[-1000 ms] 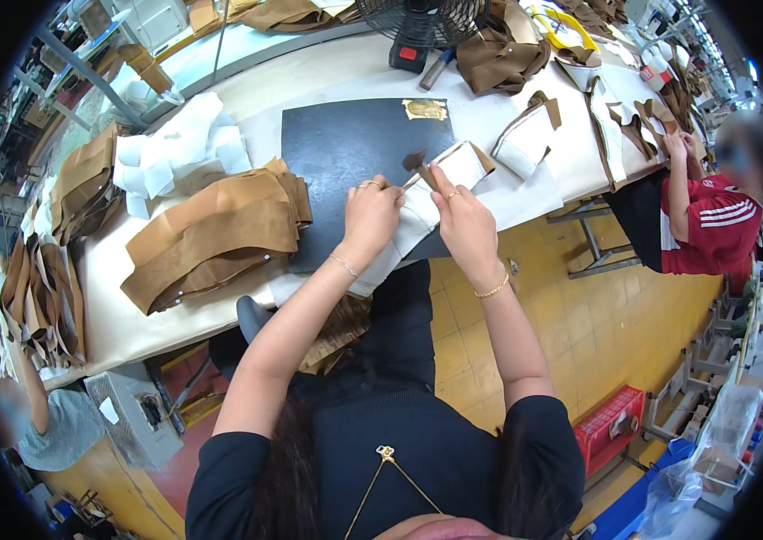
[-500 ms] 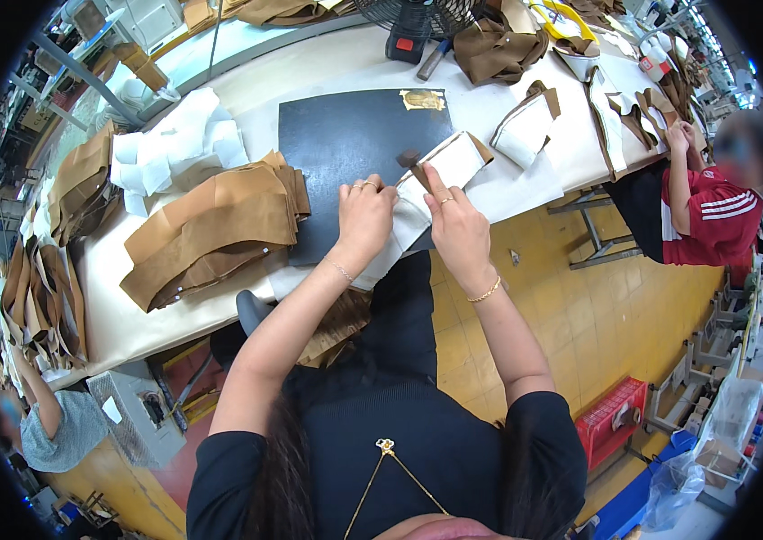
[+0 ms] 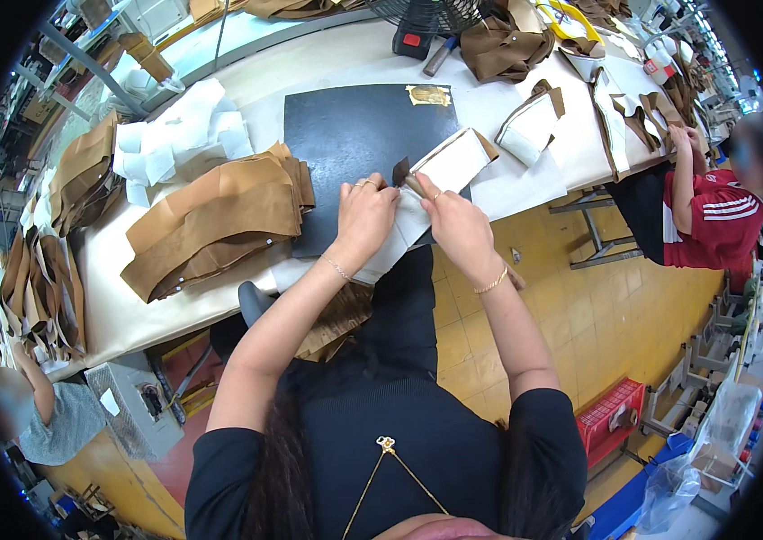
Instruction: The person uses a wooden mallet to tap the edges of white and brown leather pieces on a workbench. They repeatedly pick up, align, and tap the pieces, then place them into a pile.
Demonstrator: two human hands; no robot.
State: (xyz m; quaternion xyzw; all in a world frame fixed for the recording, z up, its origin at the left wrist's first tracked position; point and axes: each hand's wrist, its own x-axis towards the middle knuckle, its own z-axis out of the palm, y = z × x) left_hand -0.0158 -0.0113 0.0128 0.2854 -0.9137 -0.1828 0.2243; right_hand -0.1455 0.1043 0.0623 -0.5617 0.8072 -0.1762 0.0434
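Observation:
A white-faced fabric piece with brown edges (image 3: 455, 162) lies across the dark board (image 3: 336, 126), a small dark brown flap at its upper left. My left hand (image 3: 366, 214) is closed at the piece's left end, its fingertips pinching near the flap; what lies under the fingers is partly hidden. From the right, my right hand (image 3: 459, 229) pinches the near left edge with thumb and index finger, the other fingers curled in. A short brown end of something (image 3: 515, 277) shows beside my right wrist; I cannot make out what it is.
A stack of brown fabric panels (image 3: 219, 220) and white pieces (image 3: 188, 135) sit left. Another white-and-brown piece (image 3: 530, 126) lies right. A fan (image 3: 426, 13) and a hammer-like tool (image 3: 438, 58) stand behind. A person in red (image 3: 714, 211) works at right, another in grey (image 3: 62, 423) at lower left.
My right hand has drawn slightly left and nearer; its index finger, stretched along the piece before, is now bent at the edge. The dark flap stands more upright. My left hand has barely moved.

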